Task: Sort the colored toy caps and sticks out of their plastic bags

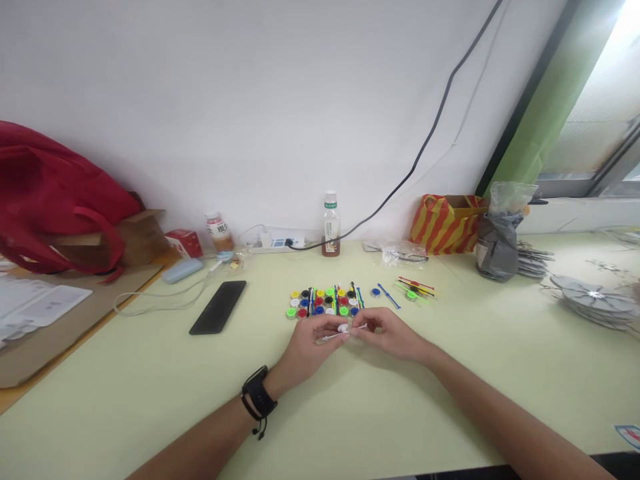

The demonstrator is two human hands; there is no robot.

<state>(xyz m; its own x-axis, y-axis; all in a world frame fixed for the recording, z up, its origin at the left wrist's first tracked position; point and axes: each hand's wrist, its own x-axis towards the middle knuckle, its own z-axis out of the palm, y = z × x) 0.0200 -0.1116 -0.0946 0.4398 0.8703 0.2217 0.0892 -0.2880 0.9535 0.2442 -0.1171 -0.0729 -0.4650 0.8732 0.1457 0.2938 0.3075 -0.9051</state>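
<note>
Near the middle of the table, my left hand (307, 347) and my right hand (393, 335) meet fingertip to fingertip. Between them is a small white round piece (343, 328) with a thin white stick (334, 337) by it. My left fingers are closed around these parts. Thumb and forefinger of my right hand pinch the stick's other end; the fingertips partly hide how the parts join. Just beyond lie rows of coloured round pieces (319, 301) and coloured arrow-shaped sticks (358, 298). To their right are a blue round piece (375, 293) and a blue stick (389, 296).
More coloured sticks (417, 288) lie loosely at the right. A black phone (219, 308) and a white cable (165, 307) are at left. Drink bottles (331, 227), a striped bag (445, 225) and a grey bag (497, 250) stand along the wall; stacked grey discs (595, 300) sit far right.
</note>
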